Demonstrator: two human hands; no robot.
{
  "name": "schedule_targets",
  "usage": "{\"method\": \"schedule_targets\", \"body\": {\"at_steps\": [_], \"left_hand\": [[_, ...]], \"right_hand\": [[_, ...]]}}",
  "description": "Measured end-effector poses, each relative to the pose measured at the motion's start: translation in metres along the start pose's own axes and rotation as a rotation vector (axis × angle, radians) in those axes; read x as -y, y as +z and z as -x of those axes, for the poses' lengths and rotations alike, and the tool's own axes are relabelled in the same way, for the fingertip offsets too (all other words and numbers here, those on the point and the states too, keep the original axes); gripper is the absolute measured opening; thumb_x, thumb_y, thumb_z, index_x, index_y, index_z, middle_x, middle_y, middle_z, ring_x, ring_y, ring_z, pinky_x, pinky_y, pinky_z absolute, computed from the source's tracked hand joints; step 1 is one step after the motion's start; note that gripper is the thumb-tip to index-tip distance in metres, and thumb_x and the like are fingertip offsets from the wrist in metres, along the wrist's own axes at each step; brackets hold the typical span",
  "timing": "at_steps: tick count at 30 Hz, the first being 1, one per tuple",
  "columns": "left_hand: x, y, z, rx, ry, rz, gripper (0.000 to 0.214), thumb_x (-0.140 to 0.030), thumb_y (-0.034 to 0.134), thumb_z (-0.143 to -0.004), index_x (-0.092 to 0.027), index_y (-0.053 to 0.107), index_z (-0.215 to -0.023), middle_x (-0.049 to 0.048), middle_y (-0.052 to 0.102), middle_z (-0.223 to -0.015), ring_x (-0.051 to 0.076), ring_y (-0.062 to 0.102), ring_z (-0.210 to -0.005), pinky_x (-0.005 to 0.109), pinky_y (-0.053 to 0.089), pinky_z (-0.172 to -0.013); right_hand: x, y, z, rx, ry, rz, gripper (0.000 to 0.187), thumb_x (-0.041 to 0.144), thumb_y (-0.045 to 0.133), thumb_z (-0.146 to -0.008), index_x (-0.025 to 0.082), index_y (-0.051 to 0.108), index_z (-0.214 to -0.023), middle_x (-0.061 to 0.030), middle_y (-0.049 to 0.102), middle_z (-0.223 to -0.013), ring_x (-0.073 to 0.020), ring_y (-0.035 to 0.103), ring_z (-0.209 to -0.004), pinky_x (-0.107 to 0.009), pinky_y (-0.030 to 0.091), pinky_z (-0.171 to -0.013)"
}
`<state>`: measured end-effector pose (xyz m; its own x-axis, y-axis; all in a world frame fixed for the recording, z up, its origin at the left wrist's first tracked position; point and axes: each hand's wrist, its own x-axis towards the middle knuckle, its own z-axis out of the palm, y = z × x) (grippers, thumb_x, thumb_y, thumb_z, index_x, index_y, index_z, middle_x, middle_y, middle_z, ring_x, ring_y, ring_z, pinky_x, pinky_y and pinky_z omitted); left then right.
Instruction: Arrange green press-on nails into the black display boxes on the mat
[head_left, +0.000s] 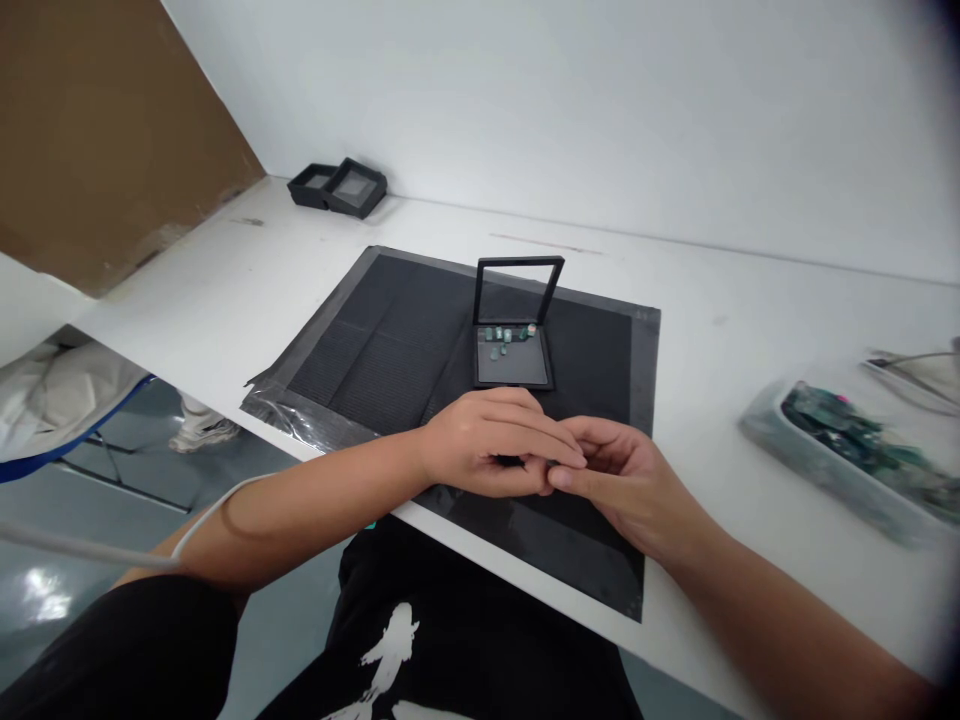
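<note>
My left hand and my right hand meet over the black mat, fingertips touching. Both are closed in a pinch; a tiny dark bit shows between the tips, too small to name. Just beyond them, an open black display case stands with its framed lid raised. Several small teal stones lie in its base, mostly along the hinge side, and one piece looks pinkish white.
Two black frame-like cases lean together at the back left by the wall. A translucent tub at the right holds many green pieces, with a clear plastic bag behind. Clear tape borders the mat. A white cable crosses my left forearm.
</note>
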<state>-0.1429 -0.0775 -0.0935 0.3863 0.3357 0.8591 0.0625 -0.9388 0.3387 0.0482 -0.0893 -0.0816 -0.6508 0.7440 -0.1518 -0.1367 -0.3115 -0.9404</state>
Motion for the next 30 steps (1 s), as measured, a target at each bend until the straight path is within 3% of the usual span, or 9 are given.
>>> {"method": "schedule_targets", "body": {"at_steps": [8,18,30], "left_hand": [[-0.0018,0.0022,0.0028,-0.03,-0.021,-0.033,0.01,-0.014,0.066,-0.087,-0.017,0.068,-0.096,0.0052,0.08,-0.088,0.01,0.075,-0.077,0.024,0.061,-0.076],[-0.0019,0.0016,0.0024,-0.021,-0.018,-0.039,0.01,-0.014,0.064,-0.088,-0.018,0.068,-0.095,0.0034,0.08,-0.088,0.01,0.075,-0.078,0.023,0.061,-0.076],[-0.0016,-0.0002,-0.001,-0.018,-0.004,0.042,0.019,-0.006,0.061,-0.078,-0.015,0.068,-0.093,0.0062,0.079,-0.084,0.01,0.073,-0.071,0.022,0.059,-0.071]], "right_hand": [[-0.0011,-0.0012,0.0,0.004,0.005,-0.027,0.014,0.024,0.081,-0.08,0.026,0.078,-0.093,0.0014,0.075,-0.078,-0.0078,0.067,-0.073,-0.018,0.055,-0.072],[-0.0012,0.0011,-0.0013,-0.013,-0.004,-0.03,0.017,0.024,0.083,-0.077,0.025,0.079,-0.093,0.001,0.075,-0.076,-0.0092,0.067,-0.07,-0.02,0.056,-0.07],[-0.0014,-0.0019,-0.0009,0.015,0.015,-0.004,0.017,0.024,0.084,-0.076,0.024,0.078,-0.091,-0.0007,0.077,-0.083,-0.0102,0.07,-0.073,-0.021,0.057,-0.072]]}}
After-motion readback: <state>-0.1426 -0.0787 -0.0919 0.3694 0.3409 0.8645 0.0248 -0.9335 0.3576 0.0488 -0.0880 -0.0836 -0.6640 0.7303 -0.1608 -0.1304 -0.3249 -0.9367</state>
